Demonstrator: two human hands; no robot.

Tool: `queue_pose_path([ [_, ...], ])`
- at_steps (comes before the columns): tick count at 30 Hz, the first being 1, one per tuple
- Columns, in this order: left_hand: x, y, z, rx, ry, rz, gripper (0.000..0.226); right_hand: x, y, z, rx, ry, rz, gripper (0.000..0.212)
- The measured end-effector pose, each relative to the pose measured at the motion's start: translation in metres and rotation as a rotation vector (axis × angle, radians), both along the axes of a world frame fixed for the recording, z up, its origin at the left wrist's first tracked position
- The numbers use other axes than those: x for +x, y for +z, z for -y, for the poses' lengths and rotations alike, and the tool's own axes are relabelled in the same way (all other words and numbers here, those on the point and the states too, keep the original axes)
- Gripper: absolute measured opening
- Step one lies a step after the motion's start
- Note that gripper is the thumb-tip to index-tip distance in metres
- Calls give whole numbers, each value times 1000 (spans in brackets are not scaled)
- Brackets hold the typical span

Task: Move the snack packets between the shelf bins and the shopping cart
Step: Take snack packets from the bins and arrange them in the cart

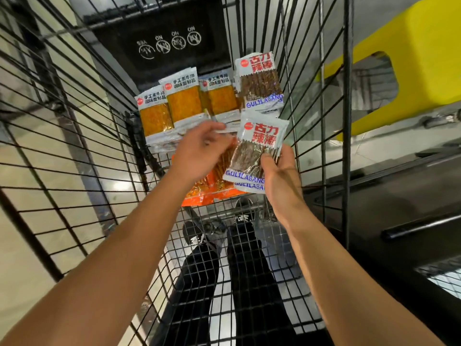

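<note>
Down inside the wire shopping cart (99,151), at the middle of the frame, both my bare hands are among the snack packets. My right hand (279,176) grips two silver packets of dark spicy sticks (254,153) printed GULILABANG, stacked one over the other, with my thumb pressed across the front of the upper one and my fingers curled behind them. My left hand (199,148) reaches in just beside them, its fingers loosely curved and its fingertips at the silver bottom edge of the packets lying ahead; I cannot tell whether it pinches anything. Beneath both hands lie orange packets (204,193) on the cart floor, partly hidden by my wrists. Above my hands, toward the upper middle of the frame, three silver packets with orange-yellow windows (184,101) lie side by side, overlapping at their edges. To their right, against the cart's side wires, rests another GULILABANG stick packet (259,81). Behind them stands the cart's black panel (159,33) with white round pictograms. Through the mesh at the bottom of the frame I see my dark trousers and black shoes (197,233). At the upper right, outside the cart, sits a yellow plastic stool (419,46).
</note>
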State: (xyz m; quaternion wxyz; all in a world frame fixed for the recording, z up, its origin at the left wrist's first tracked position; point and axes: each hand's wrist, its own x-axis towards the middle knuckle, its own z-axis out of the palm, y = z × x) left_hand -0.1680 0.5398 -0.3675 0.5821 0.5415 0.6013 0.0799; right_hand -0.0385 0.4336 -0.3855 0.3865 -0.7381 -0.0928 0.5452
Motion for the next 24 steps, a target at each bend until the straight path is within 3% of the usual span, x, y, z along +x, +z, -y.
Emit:
queue_pose_path([
  [4,29,-9,-34,52,76,-9,16,-6,-2,21,-10,-1,99,33],
  [10,77,-35,-63,-130,142,-28,28,-12,-14,34,-121,23,164,31],
  [16,92,-39,-65,-255,346,31,21,-10,-16,34,-102,-39,131,26],
  [24,95,-37,-71,-144,302,13,25,-8,-20,36,-87,-116,48,26],
])
